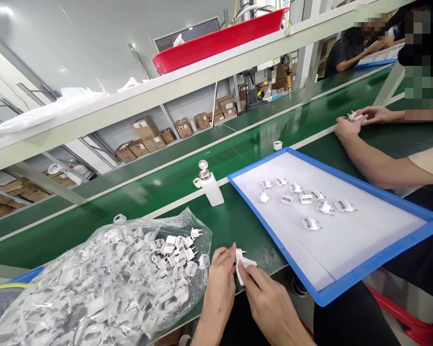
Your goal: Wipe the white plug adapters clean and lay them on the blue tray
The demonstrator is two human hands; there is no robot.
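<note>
At the near edge of the green bench, my left hand (221, 281) is closed around a white plug housing (240, 252) with its pins pointing right. My right hand (269, 300) pinches a folded white cloth (248, 262), which touches the housing. Fingers hide part of both. To the left lies a clear plastic bag (198, 223) full of white plug housings (171, 242). On my right, several more plug housings (306, 198) are spread over a white tray with a blue rim (270, 230).
A white pump bottle (212, 190) stands behind my hands. Small white pieces (120, 218) lie along the green conveyor (238, 139). At right, a co-worker's hands (350, 127) hold a white plug part. Overhead, a shelf bears a red tray (220, 41).
</note>
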